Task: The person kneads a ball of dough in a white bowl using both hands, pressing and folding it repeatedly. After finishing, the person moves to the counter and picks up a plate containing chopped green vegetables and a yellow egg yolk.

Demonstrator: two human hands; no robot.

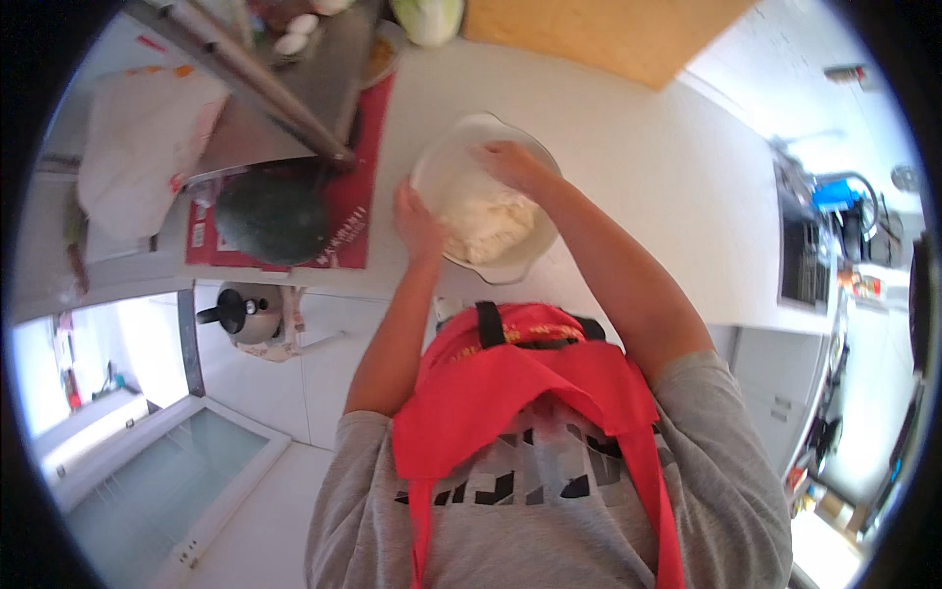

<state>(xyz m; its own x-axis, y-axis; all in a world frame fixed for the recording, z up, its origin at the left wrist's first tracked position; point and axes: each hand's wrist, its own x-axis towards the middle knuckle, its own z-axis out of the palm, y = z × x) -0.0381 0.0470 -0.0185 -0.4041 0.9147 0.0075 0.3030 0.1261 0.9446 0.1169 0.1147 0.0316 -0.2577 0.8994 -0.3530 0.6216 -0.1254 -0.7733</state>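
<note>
A white bowl with a thin dark rim and a small lug at each end stands on the counter before me. Pale, lumpy dough or moistened flour fills its near part, with whiter, powdery stuff towards the left. My left hand steadies the bowl at its left rim, the thumb side over the edge. Inside the bowl, above the far part of the mixture, is my right hand, its fingers curled and slightly blurred. Whether anything is between those fingers cannot be made out.
Left of the bowl, a dark green watermelon lies on a red printed box or mat, below a metal rack or frame. A Chinese cabbage and a wooden board are at the back. To the right is a sink.
</note>
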